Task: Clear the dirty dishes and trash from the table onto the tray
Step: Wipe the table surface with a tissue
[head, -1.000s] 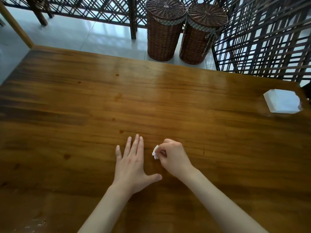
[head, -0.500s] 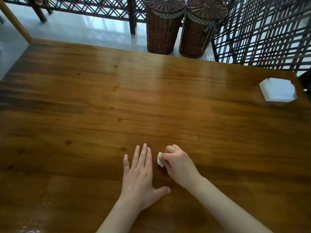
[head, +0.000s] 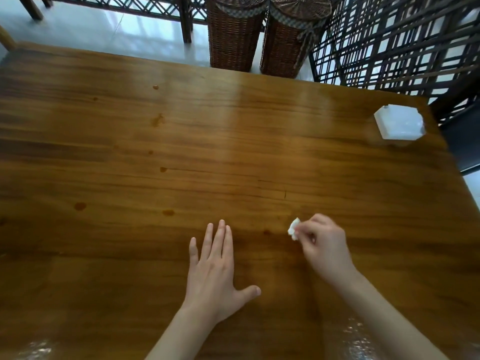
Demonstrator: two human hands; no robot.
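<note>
Here, I see the left hand point(head: 215, 268) flat, fingers straight, on the wooden table point(head: 233, 152); the right hand point(head: 323, 246) pinches a crumpled white tissue scrap point(head: 294, 228).

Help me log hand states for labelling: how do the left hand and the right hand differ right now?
The left hand lies flat, fingers straight, palm down on the table; the right hand is curled. The left hand holds nothing; the right hand pinches a small white paper scrap. Both are bare and near the table's front edge.

One table point(head: 233, 152), two wicker baskets point(head: 235, 35) point(head: 285, 40), one white box point(head: 398, 125), one paper scrap point(head: 294, 228), two hands point(head: 213, 271) point(head: 324, 248).
</note>
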